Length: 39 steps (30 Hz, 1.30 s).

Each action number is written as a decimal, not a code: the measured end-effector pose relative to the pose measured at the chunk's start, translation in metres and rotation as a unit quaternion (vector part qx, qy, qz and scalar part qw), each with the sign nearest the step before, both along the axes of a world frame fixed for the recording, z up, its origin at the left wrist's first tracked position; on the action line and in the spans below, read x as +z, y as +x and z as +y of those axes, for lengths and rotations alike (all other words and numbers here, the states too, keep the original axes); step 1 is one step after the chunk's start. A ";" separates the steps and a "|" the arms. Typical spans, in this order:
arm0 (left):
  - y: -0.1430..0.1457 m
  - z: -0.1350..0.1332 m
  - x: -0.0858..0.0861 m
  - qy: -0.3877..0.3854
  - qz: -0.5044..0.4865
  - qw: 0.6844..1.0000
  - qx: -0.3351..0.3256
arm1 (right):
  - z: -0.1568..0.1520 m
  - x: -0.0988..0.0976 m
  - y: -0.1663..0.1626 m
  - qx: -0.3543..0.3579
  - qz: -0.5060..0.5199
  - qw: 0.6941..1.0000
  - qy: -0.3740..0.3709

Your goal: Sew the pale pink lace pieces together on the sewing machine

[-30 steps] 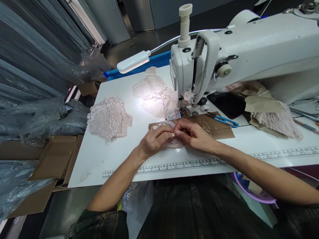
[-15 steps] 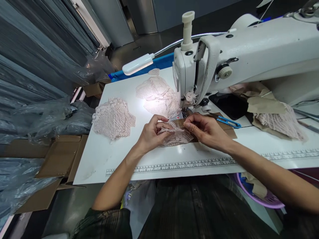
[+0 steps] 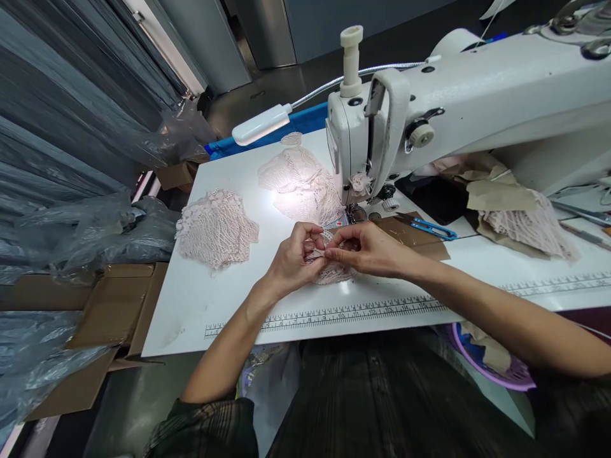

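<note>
A pale pink piece of lace fabric [image 3: 334, 272] is bunched in front of the sewing machine's presser foot [image 3: 356, 215]. My left hand [image 3: 296, 257] pinches it from the left, fingers closed. Up against those fingertips, my right hand [image 3: 370, 250] is closed on the lace's upper edge, thumb and forefinger together. Both hands hide much of the piece. Behind them, more pink lace [image 3: 308, 184] lies under the lamp's light, left of the white sewing machine [image 3: 353, 133]. Another pile of lace pieces [image 3: 217, 229] rests farther left on the white table [image 3: 191, 312].
Blue thread snips [image 3: 433, 229] lie on brown card [image 3: 405, 238] right of my hands. A white lamp [image 3: 262, 124] overhangs the table's back. Lace and tan scraps [image 3: 520, 210] sit under the machine arm. A printed ruler [image 3: 372, 313] runs along the front edge; a purple basket [image 3: 518, 375] is below.
My right hand has moved left, away from the presser foot, to meet my left hand at the lace. The left hand stays gripping the fabric. The view has shifted slightly.
</note>
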<state>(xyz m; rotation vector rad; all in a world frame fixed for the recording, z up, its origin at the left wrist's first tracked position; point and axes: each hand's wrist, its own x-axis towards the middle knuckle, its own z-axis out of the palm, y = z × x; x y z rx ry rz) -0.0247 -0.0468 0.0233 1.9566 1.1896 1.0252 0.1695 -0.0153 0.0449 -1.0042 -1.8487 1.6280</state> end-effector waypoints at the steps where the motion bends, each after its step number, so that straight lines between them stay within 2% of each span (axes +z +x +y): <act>1: -0.001 0.000 0.000 0.005 0.008 1.000 0.005 | 0.000 -0.001 -0.001 -0.009 0.026 0.999 -0.032; 3: -0.002 0.000 0.001 0.005 0.019 1.000 0.013 | 0.000 -0.004 -0.002 -0.036 0.070 0.992 -0.095; 5: -0.002 0.000 0.002 -0.015 0.022 1.000 0.014 | -0.002 -0.008 -0.002 -0.063 0.101 0.986 -0.117; 11: 0.002 -0.003 0.010 -0.126 -0.108 0.985 -0.039 | -0.012 -0.014 -0.010 -0.086 0.180 0.980 -0.017; 15: 0.001 -0.005 0.016 -0.095 -0.102 0.989 -0.052 | -0.022 -0.012 -0.015 -0.101 0.202 0.974 -0.013; 18: -0.003 -0.005 0.016 -0.048 -0.048 0.995 -0.068 | -0.033 -0.012 -0.010 -0.072 0.199 0.975 -0.063; 21: -0.006 -0.004 0.013 -0.067 -0.025 0.993 -0.095 | -0.039 -0.018 0.001 -0.032 0.177 0.977 -0.111; 23: -0.006 -0.002 0.012 -0.110 -0.039 0.986 -0.119 | -0.038 -0.022 0.007 -0.048 0.159 0.982 -0.088; 25: -0.003 -0.002 0.013 -0.162 -0.070 0.976 -0.132 | -0.035 -0.024 0.011 -0.089 0.156 0.983 -0.031; 27: 0.001 -0.005 0.017 -0.203 -0.098 0.965 -0.133 | -0.036 -0.022 0.013 -0.117 0.176 0.977 0.027; 29: 0.008 -0.013 0.023 -0.210 -0.099 0.964 -0.127 | -0.042 -0.013 0.012 -0.116 0.213 0.967 0.082; 32: 0.018 -0.028 0.038 -0.143 -0.033 0.979 -0.141 | -0.055 0.003 0.007 -0.077 0.274 0.949 0.137; 33: 0.019 -0.032 0.043 -0.108 -0.003 0.982 -0.152 | -0.059 0.007 0.005 -0.069 0.300 0.943 0.128; 35: 0.015 -0.036 0.052 -0.025 0.061 0.986 -0.156 | -0.065 0.012 0.002 -0.077 0.350 0.931 0.063; 37: 0.002 -0.032 0.055 0.070 0.125 0.985 -0.094 | -0.072 0.011 0.005 -0.083 0.371 0.924 -0.048; 39: -0.018 -0.023 0.053 0.154 0.154 0.974 0.060 | -0.082 0.007 0.016 -0.026 0.309 0.934 -0.177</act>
